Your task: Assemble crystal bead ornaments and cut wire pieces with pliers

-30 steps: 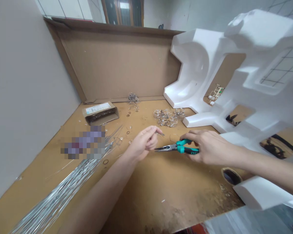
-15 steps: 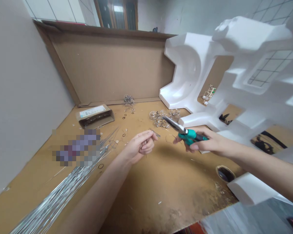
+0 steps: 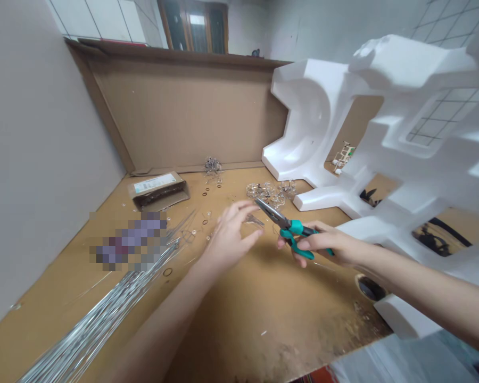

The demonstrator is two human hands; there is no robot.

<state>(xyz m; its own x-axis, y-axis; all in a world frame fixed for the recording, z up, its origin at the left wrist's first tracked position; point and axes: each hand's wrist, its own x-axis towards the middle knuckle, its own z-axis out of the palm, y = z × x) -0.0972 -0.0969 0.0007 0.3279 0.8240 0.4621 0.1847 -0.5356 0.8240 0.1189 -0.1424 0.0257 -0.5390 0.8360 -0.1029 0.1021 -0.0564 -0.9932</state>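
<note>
My right hand (image 3: 317, 242) grips long-nose pliers (image 3: 291, 229) with teal and black handles. Their metal jaws point up and left, close to the fingertips of my left hand (image 3: 233, 231). That left hand is open, its thumb and fingers apart over the table. Several short thin wires (image 3: 255, 219) show between its thumb and fingers, apparently on the tabletop. Just beyond the jaws lies a cluster of bent wire pieces (image 3: 265, 192). A bundle of long straight silver wires (image 3: 104, 314) stretches along the left side of the table.
An open small cardboard box (image 3: 159, 192) sits at the back left, with a blurred-out purple item (image 3: 131, 239) nearer me. Another wire heap (image 3: 213, 165) rests by the cardboard wall (image 3: 183, 106). White foam packing (image 3: 303, 117) lines the right, beside a round dark-centred roll (image 3: 370, 287).
My left hand has opened from a closed pinch on thin wires. The pliers in my right hand have moved left, their tips now near the left fingertips.
</note>
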